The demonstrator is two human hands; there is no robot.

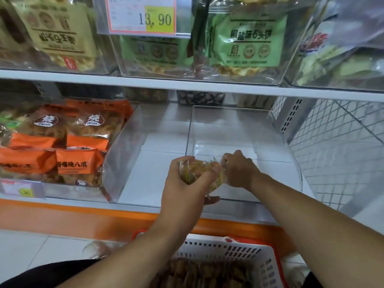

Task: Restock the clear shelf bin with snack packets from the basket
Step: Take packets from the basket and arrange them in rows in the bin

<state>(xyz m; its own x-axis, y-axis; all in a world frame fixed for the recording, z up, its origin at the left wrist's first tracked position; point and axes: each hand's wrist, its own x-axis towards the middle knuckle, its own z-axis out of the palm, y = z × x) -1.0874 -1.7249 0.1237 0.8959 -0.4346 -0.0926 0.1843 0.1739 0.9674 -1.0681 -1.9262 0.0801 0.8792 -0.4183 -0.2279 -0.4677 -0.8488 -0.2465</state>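
My left hand [187, 183] grips a clear snack packet [197, 171] with brownish-yellow contents, held at the front left corner of the clear shelf bin [270, 142] on the lower shelf. My right hand [239, 169] pinches the packet's right end, over the bin's front edge. Nothing else shows inside the bin, and white shelf is visible through it. Below, the white basket [259, 260] with red handles holds several more brown snack packets [207, 273]; my forearms cross over it.
A neighbouring clear bin [124, 142] at left holds orange snack packs [79, 163]. The upper shelf [187, 85] carries bins of green and tan bags and a 13.90 price tag [143, 15]. A white wire grid panel [342, 152] closes the right side. An orange shelf edge [83, 217] runs in front.
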